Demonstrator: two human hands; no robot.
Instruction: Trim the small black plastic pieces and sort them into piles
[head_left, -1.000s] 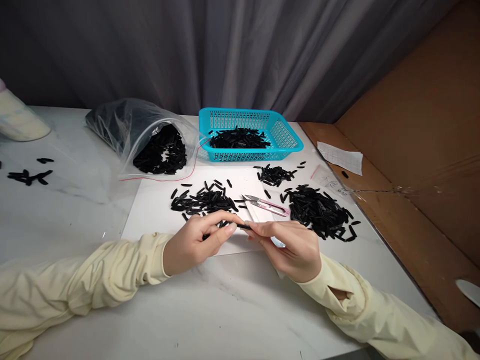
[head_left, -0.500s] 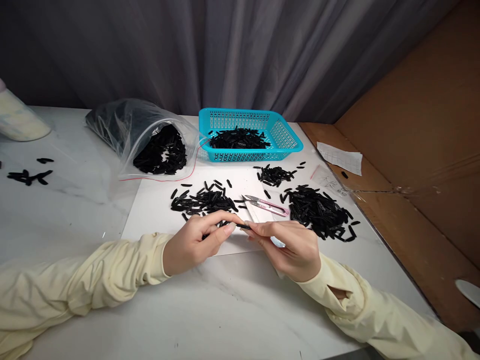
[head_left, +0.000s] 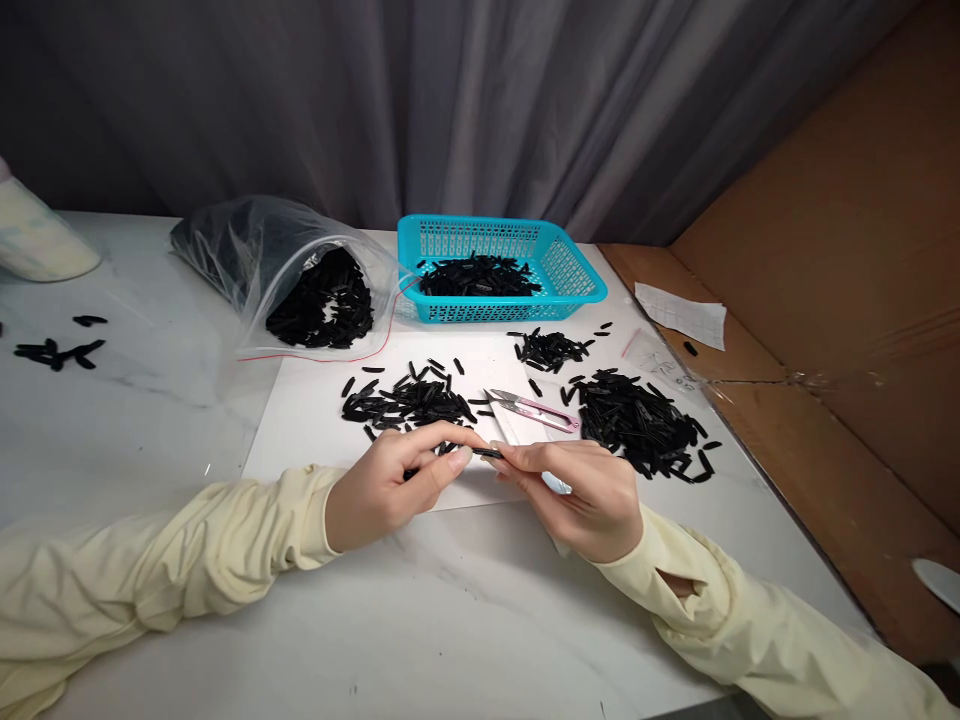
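Between the fingertips of my two hands is a small, slim black strip [head_left: 487, 453], its exact kind unclear. My left hand [head_left: 401, 480] pinches its left end, with more black pieces showing under the curled fingers. At its right end, my right hand [head_left: 577, 495] closes thumb and finger on it. A loose pile of similar black pieces [head_left: 420, 400] lies on the white sheet [head_left: 292, 440] just beyond my left hand. Pink-handled thread snips [head_left: 536, 410] rest past my right fingertips, blades pointing left. To their right sits a bigger heap of black pieces [head_left: 637, 425].
A blue plastic basket [head_left: 510, 309] holding black pieces stands at the back. Left of it, a clear zip bag [head_left: 247, 260] lies open with more inside. A smaller pile [head_left: 553, 350] sits before the basket. Cardboard [head_left: 825, 250] walls the right side; a paper slip [head_left: 681, 315] lies there.
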